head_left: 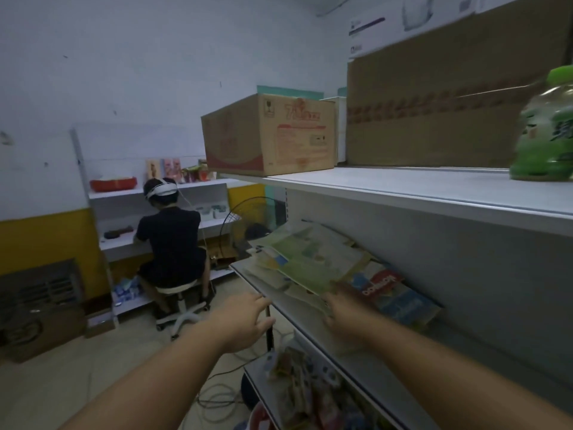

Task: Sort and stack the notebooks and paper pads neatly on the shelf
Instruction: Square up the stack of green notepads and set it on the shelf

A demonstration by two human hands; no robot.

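A loose, fanned pile of notebooks and paper pads lies on the middle shelf point(310, 321). A green-covered notebook point(305, 259) is on top, pale pads point(263, 270) stick out toward the shelf's front edge, and a blue-and-red pad point(393, 293) lies to the right. My right hand point(344, 311) reaches to the near end of the pile, its fingers touching the green notebook's corner. My left hand point(245, 318) hovers at the shelf's front edge with fingers relaxed and holds nothing.
The top shelf point(403, 190) carries a cardboard box point(269, 138), a large brown carton point(434, 113) and a green bottle point(545, 128). Packaged goods point(310, 392) fill the lower shelf. A person point(170, 240) sits on a stool at the far shelves; cables lie on the floor.
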